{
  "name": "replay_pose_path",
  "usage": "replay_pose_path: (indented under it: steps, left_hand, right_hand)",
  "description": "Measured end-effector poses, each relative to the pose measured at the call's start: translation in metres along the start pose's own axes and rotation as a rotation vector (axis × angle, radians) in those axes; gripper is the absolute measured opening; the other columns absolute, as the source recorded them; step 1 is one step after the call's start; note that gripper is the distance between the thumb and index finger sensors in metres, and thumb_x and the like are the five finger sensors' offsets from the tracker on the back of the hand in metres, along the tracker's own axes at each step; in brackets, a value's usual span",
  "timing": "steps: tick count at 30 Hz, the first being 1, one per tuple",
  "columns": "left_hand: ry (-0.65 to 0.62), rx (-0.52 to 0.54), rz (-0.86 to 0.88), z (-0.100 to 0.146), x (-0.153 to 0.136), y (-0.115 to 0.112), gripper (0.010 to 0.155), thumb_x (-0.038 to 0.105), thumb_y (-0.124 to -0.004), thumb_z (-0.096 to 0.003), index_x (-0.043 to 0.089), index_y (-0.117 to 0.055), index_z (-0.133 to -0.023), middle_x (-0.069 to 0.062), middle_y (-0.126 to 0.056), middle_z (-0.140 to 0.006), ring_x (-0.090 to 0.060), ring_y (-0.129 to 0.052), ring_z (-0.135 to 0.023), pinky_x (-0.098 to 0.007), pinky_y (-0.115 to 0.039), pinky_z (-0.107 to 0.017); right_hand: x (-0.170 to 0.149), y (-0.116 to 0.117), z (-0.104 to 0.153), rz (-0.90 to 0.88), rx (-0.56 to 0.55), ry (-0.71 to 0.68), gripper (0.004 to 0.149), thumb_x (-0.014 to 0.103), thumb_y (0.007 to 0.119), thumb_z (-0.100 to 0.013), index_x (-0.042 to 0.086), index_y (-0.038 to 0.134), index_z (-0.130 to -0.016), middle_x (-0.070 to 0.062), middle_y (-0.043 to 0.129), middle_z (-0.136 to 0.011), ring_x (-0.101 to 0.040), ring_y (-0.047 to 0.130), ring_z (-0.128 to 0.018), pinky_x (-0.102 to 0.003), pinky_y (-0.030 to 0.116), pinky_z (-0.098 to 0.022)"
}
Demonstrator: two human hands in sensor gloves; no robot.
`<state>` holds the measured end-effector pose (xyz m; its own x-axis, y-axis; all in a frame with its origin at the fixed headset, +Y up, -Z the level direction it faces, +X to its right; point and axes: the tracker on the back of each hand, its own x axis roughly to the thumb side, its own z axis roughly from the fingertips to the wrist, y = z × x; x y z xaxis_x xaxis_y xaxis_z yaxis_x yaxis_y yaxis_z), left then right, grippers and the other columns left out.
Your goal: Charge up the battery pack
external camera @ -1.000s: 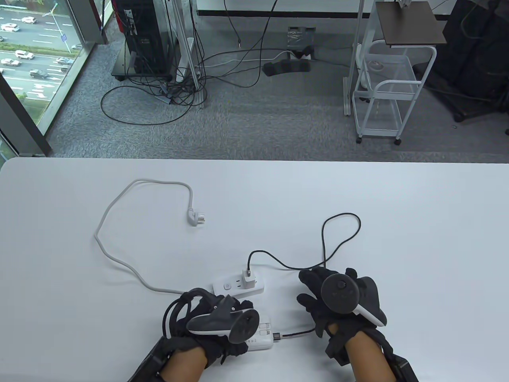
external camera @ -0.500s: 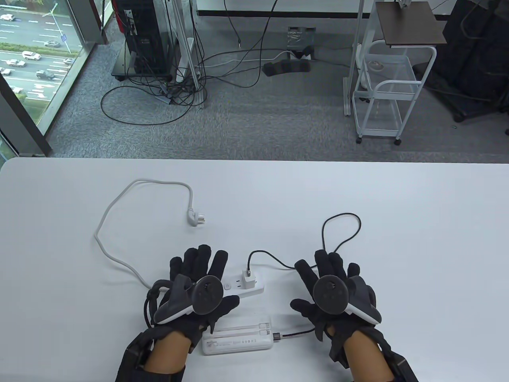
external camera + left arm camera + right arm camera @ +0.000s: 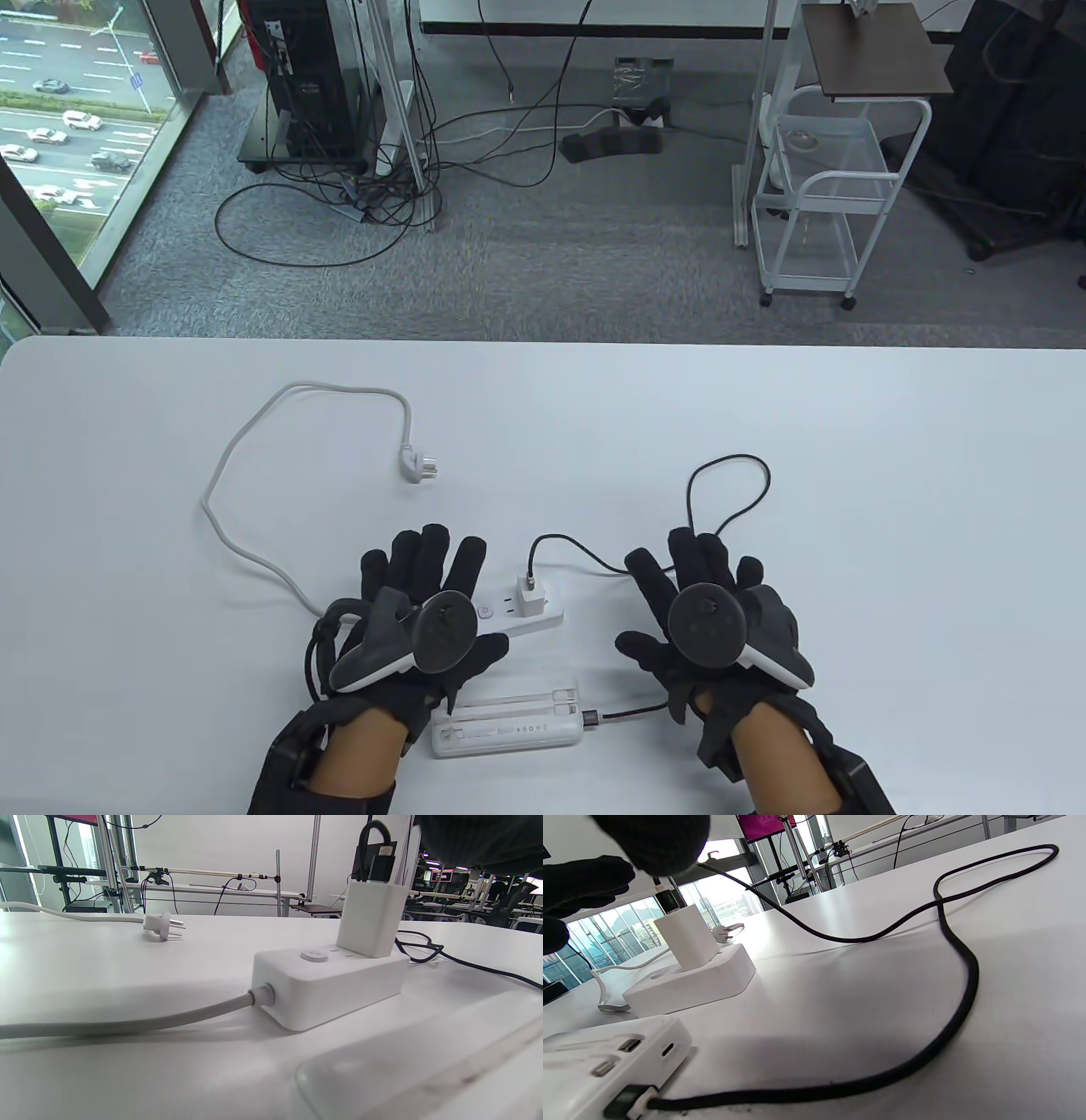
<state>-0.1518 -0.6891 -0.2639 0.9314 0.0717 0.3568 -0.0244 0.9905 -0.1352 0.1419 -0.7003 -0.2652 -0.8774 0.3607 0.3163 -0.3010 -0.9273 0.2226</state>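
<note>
Battery pack: the white power bank (image 3: 507, 728) lies on the tabletop (image 3: 891, 509) near the front edge, between the two wrists, long axis left to right.
Cable: the black charging cable (image 3: 632, 714) is plugged into its right end and loops back to the white charger (image 3: 533, 596) standing in the power strip (image 3: 517, 613).
Loose end: the strip's white wall plug (image 3: 422, 465) lies unplugged, well beyond the left hand's fingers (image 3: 428, 556).
Left hand (image 3: 416, 632): flat, fingers spread, holding nothing; nearer that plug.
Right hand (image 3: 708, 624): flat, fingers spread, holding nothing, by the cable.
Judgement: connections look made; only the wall plug remains.
</note>
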Motion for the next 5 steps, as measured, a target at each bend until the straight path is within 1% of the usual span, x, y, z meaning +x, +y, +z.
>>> replay_pose_path:
  steps: [5]
  left_hand:
    - [0.003, -0.004, -0.009, 0.0007, -0.0002, 0.0001, 0.106, 0.079, -0.064, -0.0456, 0.019, -0.017, -0.12, -0.028, -0.013, -0.119, -0.056, -0.027, -0.106, -0.077, -0.027, -0.068]
  right_hand:
    - [0.0002, -0.0005, 0.0003, -0.004, -0.004, -0.003, 0.083, 0.055, 0.07, -0.047, 0.028, 0.021, -0.109, -0.026, 0.003, -0.114, -0.06, 0.01, -0.102, -0.084, 0.009, -0.061]
